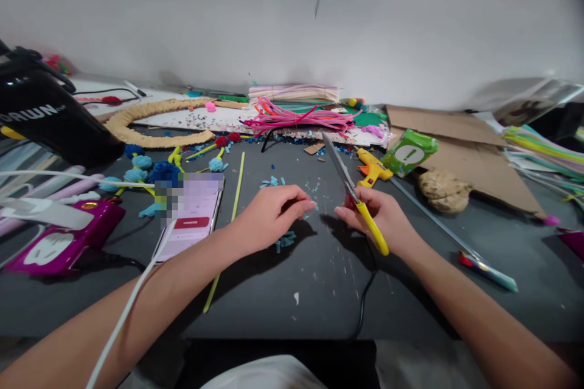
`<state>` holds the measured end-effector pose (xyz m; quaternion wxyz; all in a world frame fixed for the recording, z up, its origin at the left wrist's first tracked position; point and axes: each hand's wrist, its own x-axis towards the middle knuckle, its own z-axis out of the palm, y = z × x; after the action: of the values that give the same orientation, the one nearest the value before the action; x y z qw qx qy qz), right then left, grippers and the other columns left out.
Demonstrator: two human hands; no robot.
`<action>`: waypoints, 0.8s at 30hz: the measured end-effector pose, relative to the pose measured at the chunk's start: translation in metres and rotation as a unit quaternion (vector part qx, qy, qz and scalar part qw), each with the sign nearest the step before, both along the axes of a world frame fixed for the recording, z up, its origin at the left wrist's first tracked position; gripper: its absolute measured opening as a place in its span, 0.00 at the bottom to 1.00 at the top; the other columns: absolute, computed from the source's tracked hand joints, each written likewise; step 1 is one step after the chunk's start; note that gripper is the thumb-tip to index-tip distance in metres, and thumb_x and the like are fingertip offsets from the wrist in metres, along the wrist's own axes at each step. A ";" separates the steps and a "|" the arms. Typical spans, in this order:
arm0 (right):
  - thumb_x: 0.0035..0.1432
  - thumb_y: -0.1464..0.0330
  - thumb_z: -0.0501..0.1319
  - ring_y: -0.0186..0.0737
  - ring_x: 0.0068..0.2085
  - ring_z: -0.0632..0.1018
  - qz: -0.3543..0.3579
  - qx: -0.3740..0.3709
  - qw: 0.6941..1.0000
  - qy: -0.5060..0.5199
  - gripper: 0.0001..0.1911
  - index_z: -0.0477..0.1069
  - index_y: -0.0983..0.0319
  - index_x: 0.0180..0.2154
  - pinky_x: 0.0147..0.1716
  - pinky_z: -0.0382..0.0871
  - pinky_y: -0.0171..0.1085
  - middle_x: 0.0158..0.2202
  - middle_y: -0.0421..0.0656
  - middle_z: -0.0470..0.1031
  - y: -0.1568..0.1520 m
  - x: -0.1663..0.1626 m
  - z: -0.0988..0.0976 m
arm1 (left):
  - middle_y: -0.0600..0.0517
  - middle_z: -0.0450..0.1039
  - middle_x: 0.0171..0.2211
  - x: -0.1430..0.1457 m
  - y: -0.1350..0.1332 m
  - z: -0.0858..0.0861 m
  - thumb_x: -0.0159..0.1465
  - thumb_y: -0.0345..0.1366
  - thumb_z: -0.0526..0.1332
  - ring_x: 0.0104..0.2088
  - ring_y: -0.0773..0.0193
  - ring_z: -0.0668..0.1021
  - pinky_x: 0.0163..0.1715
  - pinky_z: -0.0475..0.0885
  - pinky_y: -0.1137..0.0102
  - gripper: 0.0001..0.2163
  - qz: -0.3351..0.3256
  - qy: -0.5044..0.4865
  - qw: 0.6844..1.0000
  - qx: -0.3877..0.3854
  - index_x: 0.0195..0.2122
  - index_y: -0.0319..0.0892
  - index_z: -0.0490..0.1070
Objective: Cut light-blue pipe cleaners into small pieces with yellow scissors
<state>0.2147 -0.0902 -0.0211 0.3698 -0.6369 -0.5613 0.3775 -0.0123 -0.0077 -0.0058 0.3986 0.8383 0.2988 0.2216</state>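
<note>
My right hand (pixel 383 219) is closed around a pair of scissors with yellow handles (pixel 371 228); the blades point up and away to the left. My left hand (pixel 278 213) hovers over the grey table with thumb and fingertips pinched together. Whatever may be between those fingertips is too small to make out. Small cut light-blue pieces (pixel 285 242) lie beneath and behind the left hand. A thin yellow-green stem (pixel 238 185) rests on the table and passes under my left forearm.
A phone (pixel 201 203) and a purple power bank (pixel 68 237) with a white cable lie left, before a black bottle (pixel 50 109). Pink pipe cleaners (pixel 301 118) are bundled at the back. A yellow glue gun (pixel 373 169), green packet (pixel 413 152) and cardboard (pixel 479 164) sit right.
</note>
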 end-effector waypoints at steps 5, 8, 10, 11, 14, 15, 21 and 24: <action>0.45 0.60 0.72 0.37 0.31 0.76 0.020 -0.011 0.991 0.131 0.19 0.65 0.60 0.31 0.32 0.72 0.36 0.32 0.40 0.74 -0.002 -0.014 0.002 | 0.52 0.76 0.29 0.010 -0.007 -0.004 0.69 0.42 0.55 0.31 0.66 0.75 0.33 0.66 0.72 0.13 -0.026 -0.010 1.000 0.002 0.34 0.41 0.74; 0.44 0.60 0.72 0.37 0.31 0.76 0.015 0.003 0.993 0.116 0.19 0.66 0.59 0.31 0.32 0.73 0.37 0.32 0.40 0.75 -0.001 -0.019 0.000 | 0.53 0.76 0.28 0.012 -0.008 -0.007 0.68 0.43 0.55 0.29 0.66 0.74 0.30 0.65 0.72 0.14 -0.028 0.006 0.999 -0.013 0.33 0.40 0.73; 0.45 0.60 0.72 0.37 0.32 0.77 0.023 0.007 0.993 0.114 0.17 0.67 0.59 0.32 0.32 0.73 0.37 0.32 0.40 0.75 -0.001 -0.019 -0.002 | 0.53 0.75 0.28 0.013 -0.008 -0.009 0.69 0.44 0.54 0.28 0.67 0.73 0.28 0.64 0.73 0.15 -0.028 0.015 0.999 -0.024 0.33 0.40 0.73; 0.46 0.61 0.71 0.37 0.32 0.77 0.031 0.008 0.992 0.119 0.17 0.67 0.59 0.32 0.33 0.73 0.37 0.33 0.40 0.76 -0.001 -0.019 -0.004 | 0.53 0.75 0.28 0.013 -0.008 -0.010 0.69 0.44 0.54 0.27 0.67 0.73 0.28 0.63 0.73 0.15 -0.029 0.016 0.999 -0.028 0.33 0.40 0.73; 0.48 0.64 0.70 0.36 0.34 0.77 0.054 0.010 0.988 0.144 0.14 0.67 0.59 0.33 0.36 0.73 0.37 0.33 0.40 0.75 -0.002 -0.019 -0.007 | 0.53 0.75 0.28 0.014 -0.009 -0.012 0.69 0.44 0.54 0.27 0.67 0.73 0.28 0.64 0.73 0.15 -0.031 0.014 0.998 -0.043 0.33 0.40 0.73; 0.49 0.65 0.70 0.36 0.34 0.77 0.059 0.011 0.987 0.150 0.14 0.66 0.59 0.33 0.36 0.73 0.37 0.33 0.40 0.75 -0.002 -0.019 -0.008 | 0.53 0.74 0.28 0.014 -0.009 -0.012 0.69 0.44 0.54 0.28 0.67 0.73 0.29 0.64 0.73 0.15 -0.032 0.014 0.998 -0.048 0.34 0.40 0.72; 0.50 0.64 0.69 0.35 0.31 0.75 0.047 0.013 0.990 0.136 0.13 0.66 0.59 0.34 0.33 0.72 0.37 0.32 0.40 0.73 -0.002 -0.018 -0.011 | 0.53 0.73 0.28 0.014 -0.012 -0.011 0.69 0.42 0.53 0.28 0.68 0.71 0.28 0.63 0.73 0.14 -0.047 0.028 0.997 -0.050 0.33 0.40 0.72; 0.49 0.64 0.70 0.35 0.31 0.75 0.045 0.012 0.990 0.132 0.14 0.66 0.59 0.33 0.32 0.72 0.37 0.32 0.39 0.73 -0.003 -0.017 -0.010 | 0.53 0.73 0.28 0.013 -0.013 -0.010 0.68 0.42 0.54 0.27 0.68 0.70 0.27 0.63 0.73 0.12 -0.050 0.026 0.997 -0.060 0.35 0.40 0.73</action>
<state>0.1974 -0.0927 -0.0313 0.4306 -0.5512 -0.5400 0.4681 0.0012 -0.0207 -0.0161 0.4509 0.8320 0.2797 0.1617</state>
